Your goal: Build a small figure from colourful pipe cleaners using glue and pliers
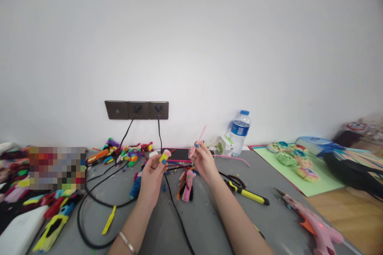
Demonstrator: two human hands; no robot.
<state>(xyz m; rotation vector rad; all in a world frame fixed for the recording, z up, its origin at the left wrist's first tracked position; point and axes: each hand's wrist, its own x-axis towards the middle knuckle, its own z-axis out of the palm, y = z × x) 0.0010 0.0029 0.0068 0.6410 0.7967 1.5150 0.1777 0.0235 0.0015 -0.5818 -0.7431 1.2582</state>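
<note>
Pinched in the fingers of my left hand is a small pink-and-yellow fuzzy roll, held upright above the table. To its right, my right hand grips a pink pipe cleaner, whose straight end sticks up past the fingertips. The lower part of the pipe cleaner is partly hidden by the fingers. The two hands are apart. Below and between them lies a pink fuzzy figure on the grey table. A blue fuzzy piece shows behind my left wrist.
Black cables loop over the table. A yellow utility knife and a pink glue gun lie at right. A water bottle stands by the wall beside a small box. Colourful pipe-cleaner pieces pile up at back left.
</note>
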